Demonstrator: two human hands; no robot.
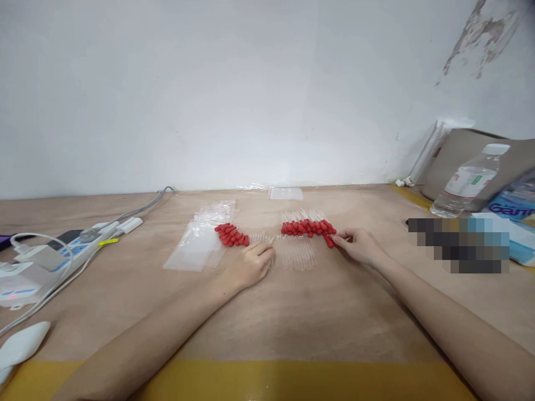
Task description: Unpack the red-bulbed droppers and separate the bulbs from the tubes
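My left hand (254, 263) is closed, its fingertips pinched at the left end of a row of thin clear glass tubes (296, 255), apparently on one of them. With thumb and fingers, my right hand (359, 245) pinches a red rubber dropper bulb (330, 241). Just beyond it lies a row of glass droppers (307, 226), red bulbs toward me and clear stems pointing to the wall. Left of my left hand is a pile of loose-looking red bulbs (230, 235); whether they all have tubes is hard to see.
Clear zip bags (186, 250) lie overlapping on the left, and another bag (286, 194) by the wall. A power strip (79, 245) with cables and a white object (25, 345) are further left. At right stand a water bottle (470, 181), a grey bag (443, 156) and a blue pack (516, 195).
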